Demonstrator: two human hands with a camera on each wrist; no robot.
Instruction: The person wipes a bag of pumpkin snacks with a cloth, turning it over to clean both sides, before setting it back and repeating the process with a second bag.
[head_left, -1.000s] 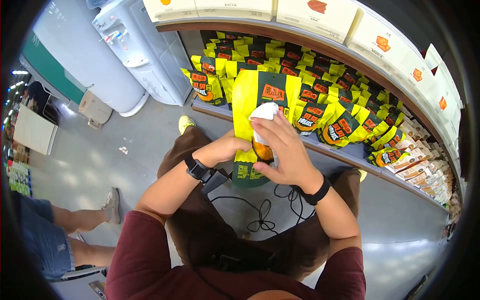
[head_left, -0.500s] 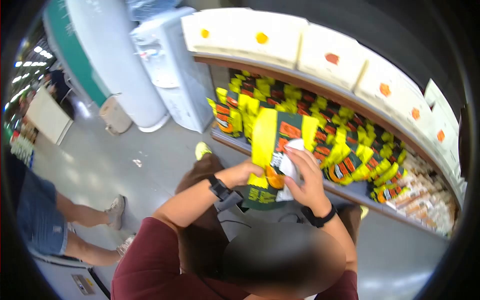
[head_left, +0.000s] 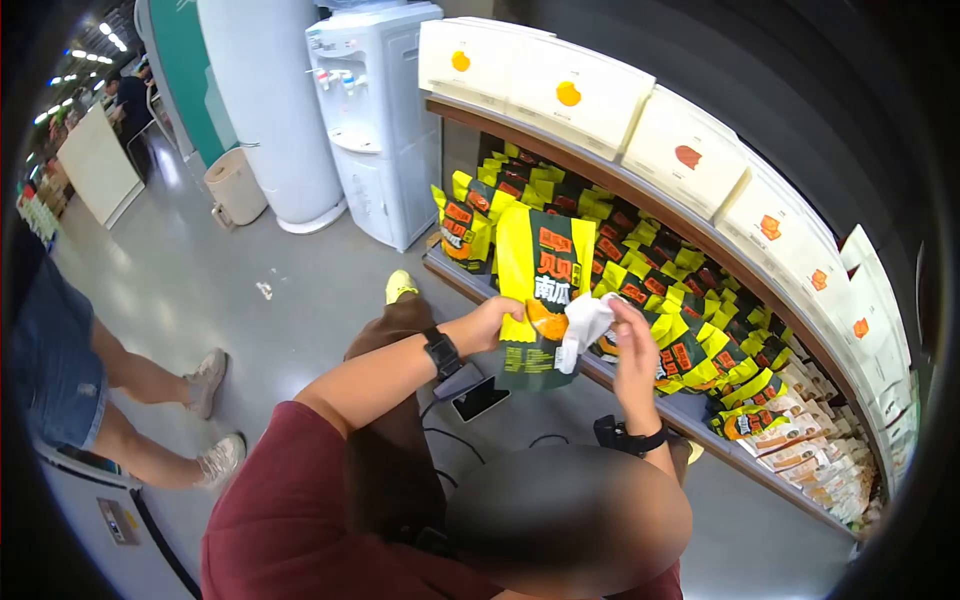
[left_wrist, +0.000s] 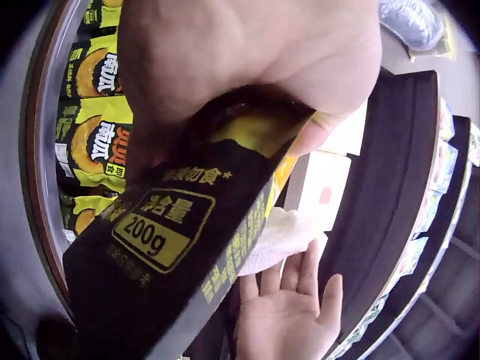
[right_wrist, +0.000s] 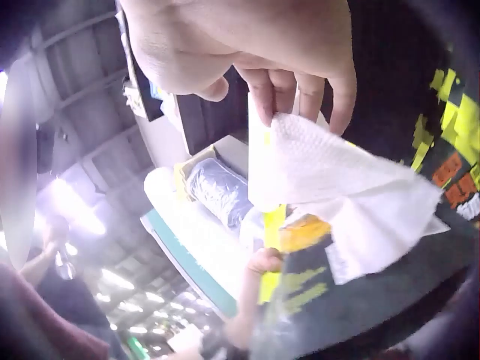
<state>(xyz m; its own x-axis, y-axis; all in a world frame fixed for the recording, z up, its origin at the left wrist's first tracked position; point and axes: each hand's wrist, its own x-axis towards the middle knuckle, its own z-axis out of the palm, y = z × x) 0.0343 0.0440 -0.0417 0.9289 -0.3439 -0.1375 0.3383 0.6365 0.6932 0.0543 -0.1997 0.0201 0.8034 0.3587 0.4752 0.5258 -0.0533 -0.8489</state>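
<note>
My left hand point(head_left: 488, 325) grips a yellow and dark green bag of pumpkin snack point(head_left: 550, 262) by its left side. The bag is upright, with its printed front toward the head camera. In the left wrist view its dark underside point(left_wrist: 150, 247) shows a 200g label. A crumpled white wipe point(head_left: 586, 325) lies against the bag's lower right front. My right hand point(head_left: 636, 365) touches the wipe with nearly straight fingertips, its thumb standing apart in the left wrist view. The wipe point(right_wrist: 360, 195) spreads out from those fingertips in the right wrist view.
Rows of matching pumpkin bags point(head_left: 690, 355) fill the low shelf, with paler packets point(head_left: 830, 430) farther right. White boxes point(head_left: 690, 150) line the shelf above. A water dispenser point(head_left: 375, 130) stands behind left. Another person's legs point(head_left: 150, 400) are at the left. A phone point(head_left: 481, 398) lies below the bag.
My right hand has drawn back from the bag's front toward its right edge, bringing the wipe down and right. More of the printed front shows. The head view has shifted.
</note>
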